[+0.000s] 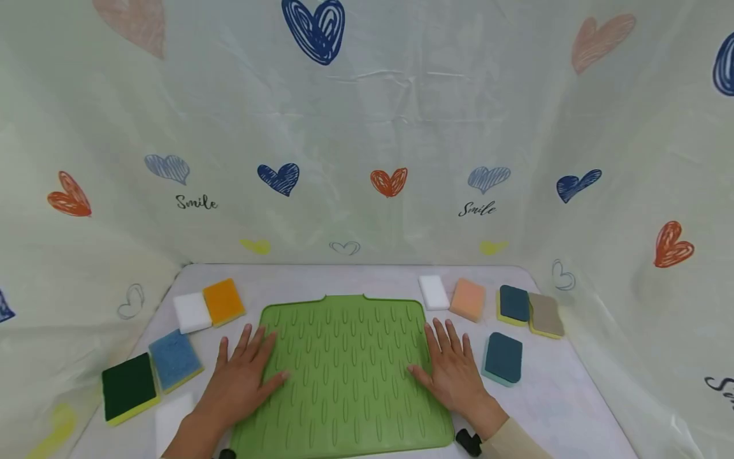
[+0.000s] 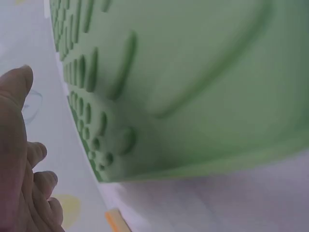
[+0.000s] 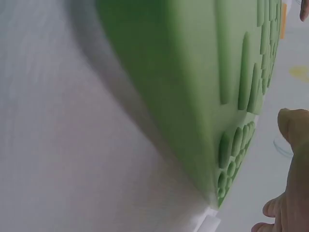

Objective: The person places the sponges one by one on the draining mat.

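Observation:
A green ribbed silicone mat lies flat in the middle of the white table. My left hand rests flat on its left edge with fingers spread. My right hand lies flat on its right edge, fingers straight. Neither hand holds anything. In the left wrist view the mat fills the frame, with my left hand at the left border. The right wrist view shows the mat's edge up close and part of my right hand.
Sponges lie around the mat: white, orange, blue and dark green on the left; white, peach, two teal and grey on the right. A heart-printed curtain encloses the table.

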Motion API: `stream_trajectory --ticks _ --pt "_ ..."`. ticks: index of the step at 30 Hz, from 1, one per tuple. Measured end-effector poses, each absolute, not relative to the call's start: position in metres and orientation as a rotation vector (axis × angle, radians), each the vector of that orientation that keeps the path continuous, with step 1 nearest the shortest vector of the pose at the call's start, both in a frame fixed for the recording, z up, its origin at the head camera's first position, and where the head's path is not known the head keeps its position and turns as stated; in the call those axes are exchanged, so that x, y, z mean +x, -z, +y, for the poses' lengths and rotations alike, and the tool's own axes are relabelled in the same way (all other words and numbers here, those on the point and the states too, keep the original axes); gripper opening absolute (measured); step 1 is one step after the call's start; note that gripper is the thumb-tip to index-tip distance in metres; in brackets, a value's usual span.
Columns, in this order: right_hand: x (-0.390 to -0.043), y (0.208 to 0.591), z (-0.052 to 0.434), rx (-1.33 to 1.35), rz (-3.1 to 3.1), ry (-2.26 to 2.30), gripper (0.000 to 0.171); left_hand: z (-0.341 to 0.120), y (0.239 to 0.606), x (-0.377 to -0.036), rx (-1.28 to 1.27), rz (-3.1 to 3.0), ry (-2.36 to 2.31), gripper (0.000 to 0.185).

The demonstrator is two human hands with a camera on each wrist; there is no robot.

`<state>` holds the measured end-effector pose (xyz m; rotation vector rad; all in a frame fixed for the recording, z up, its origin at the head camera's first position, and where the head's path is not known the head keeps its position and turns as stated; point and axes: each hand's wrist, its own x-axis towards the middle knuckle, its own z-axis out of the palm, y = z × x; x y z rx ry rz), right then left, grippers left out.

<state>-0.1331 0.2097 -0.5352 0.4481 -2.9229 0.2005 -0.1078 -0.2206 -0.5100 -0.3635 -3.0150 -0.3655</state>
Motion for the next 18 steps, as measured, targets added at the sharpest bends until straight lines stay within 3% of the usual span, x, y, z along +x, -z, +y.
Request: stream_trajectory --ticks 18 --pt "-0.159 0.523 0.238 0.46 -2.919 -0.079 0.088 -0.238 0.532 -0.107 -0.399 -3.09 0.416 0.077"
